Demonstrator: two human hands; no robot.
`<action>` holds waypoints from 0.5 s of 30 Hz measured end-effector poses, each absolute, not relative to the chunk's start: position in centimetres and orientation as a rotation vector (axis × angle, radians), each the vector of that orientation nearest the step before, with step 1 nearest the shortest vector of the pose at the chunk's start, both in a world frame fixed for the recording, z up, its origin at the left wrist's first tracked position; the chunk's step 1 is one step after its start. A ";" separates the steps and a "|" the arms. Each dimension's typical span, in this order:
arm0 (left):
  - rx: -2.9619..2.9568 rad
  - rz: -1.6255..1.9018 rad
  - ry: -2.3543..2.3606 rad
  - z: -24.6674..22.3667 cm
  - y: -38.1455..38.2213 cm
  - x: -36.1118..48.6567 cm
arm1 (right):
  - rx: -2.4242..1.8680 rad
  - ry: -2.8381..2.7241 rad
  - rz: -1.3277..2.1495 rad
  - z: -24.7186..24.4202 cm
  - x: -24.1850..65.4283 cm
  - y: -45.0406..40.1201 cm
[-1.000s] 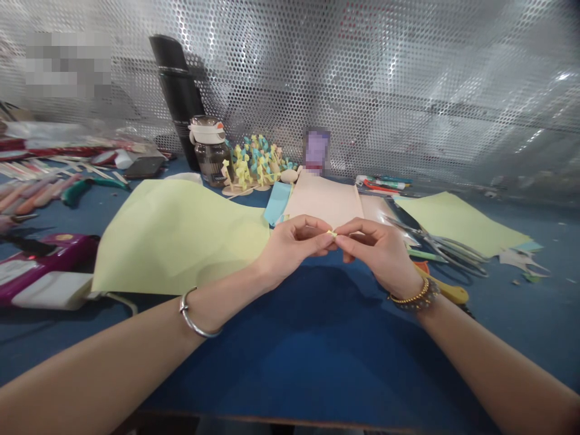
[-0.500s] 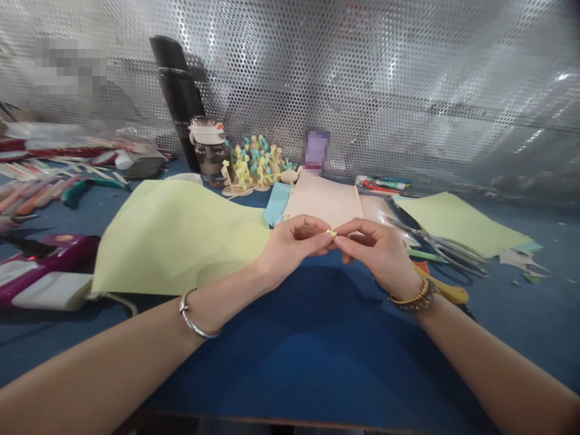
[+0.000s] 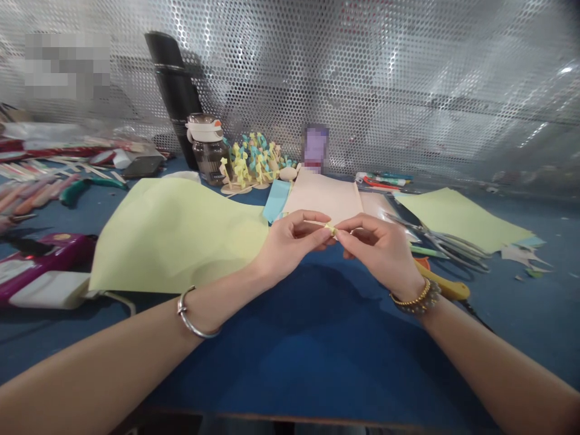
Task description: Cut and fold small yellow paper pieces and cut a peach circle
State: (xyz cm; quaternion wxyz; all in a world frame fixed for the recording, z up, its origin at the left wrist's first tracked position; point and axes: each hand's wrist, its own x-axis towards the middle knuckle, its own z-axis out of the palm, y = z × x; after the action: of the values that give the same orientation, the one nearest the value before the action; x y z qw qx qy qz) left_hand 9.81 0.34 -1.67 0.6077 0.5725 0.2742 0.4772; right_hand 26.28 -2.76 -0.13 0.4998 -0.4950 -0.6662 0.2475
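The left hand [image 3: 287, 246] and the right hand [image 3: 382, 249] together pinch a small yellow piece [image 3: 332, 230], which is between them, above the blue desk [image 3: 294, 356]. To their left lies a pale green sheet [image 3: 176, 235]. Beyond the hands there is a pink sheet [image 3: 322, 194], then small stars [image 3: 241, 171], and farther a black bottle [image 3: 171, 90].

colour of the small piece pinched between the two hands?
The small piece is pale yellow; head view shows it.

1. This looks like a craft workshop.
2. Perforated metal sheeting [image 3: 362, 90] backs a blue worktop [image 3: 290, 368].
3. Pale green paper [image 3: 176, 235], pens [image 3: 393, 180], a yellow-handled tool [image 3: 454, 290] and scraps [image 3: 519, 255] lie about.
4. Small coloured ornaments [image 3: 241, 169] stand clustered behind.
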 end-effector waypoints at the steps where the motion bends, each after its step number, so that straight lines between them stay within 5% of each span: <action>1: 1.330 1.104 0.636 -1.6 0.3 9.8 | -1.204 -1.617 0.587 -0.1 26.3 -2.8; 15: 1.318 1.155 0.629 -1.9 0.3 10.0 | -1.213 -1.522 0.762 -0.5 26.3 -2.6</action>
State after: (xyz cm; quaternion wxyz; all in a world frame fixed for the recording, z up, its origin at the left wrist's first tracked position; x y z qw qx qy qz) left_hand 10.01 0.27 -1.93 0.5971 0.5679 0.2709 0.4976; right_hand 26.26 -2.61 -0.45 0.5019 -0.5019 -0.6298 0.3154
